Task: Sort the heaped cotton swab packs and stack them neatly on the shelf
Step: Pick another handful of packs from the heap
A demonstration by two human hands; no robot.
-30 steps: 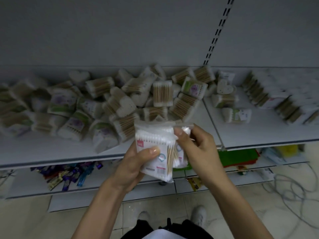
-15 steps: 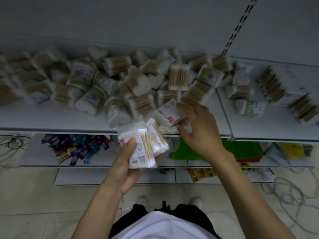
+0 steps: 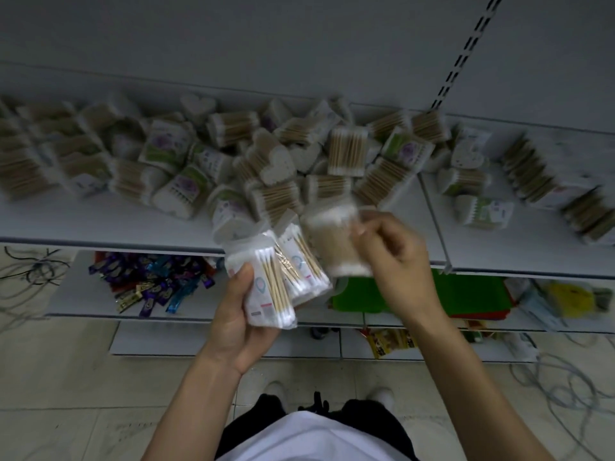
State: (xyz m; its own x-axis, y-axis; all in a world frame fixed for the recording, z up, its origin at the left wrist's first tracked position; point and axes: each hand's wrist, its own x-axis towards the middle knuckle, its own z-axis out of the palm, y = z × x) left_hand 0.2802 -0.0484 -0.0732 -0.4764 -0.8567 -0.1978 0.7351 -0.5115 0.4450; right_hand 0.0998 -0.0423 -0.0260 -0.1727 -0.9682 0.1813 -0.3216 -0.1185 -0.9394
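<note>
The step in hand is gathering like with like: flat, clear-bagged packs are being pulled out of the mixed heap (image 3: 266, 161) and collected before stacking. The left hand (image 3: 233, 314) grips two flat swab packs (image 3: 273, 287) held fanned in front of the shelf (image 3: 100, 224), thumb pressed across the front pack and fingers curled behind. The right hand (image 3: 396, 264) pinches a third pack (image 3: 332, 241) by its right edge, just beside the two and in front of the shelf's front lip. This pack is motion-blurred, so its print cannot be read, though it looks like the same flat kind.

The heap lies across the middle and left of the shelf, heart-shaped tubs and block packs mixed together. Further right, a sorted row (image 3: 529, 174) stands on edge.

Next, the third pack likely needs to be slid against the two in the left hand, edges squared. The thin bags look slippery, so the left thumb must open briefly without letting the fan spill.
</note>
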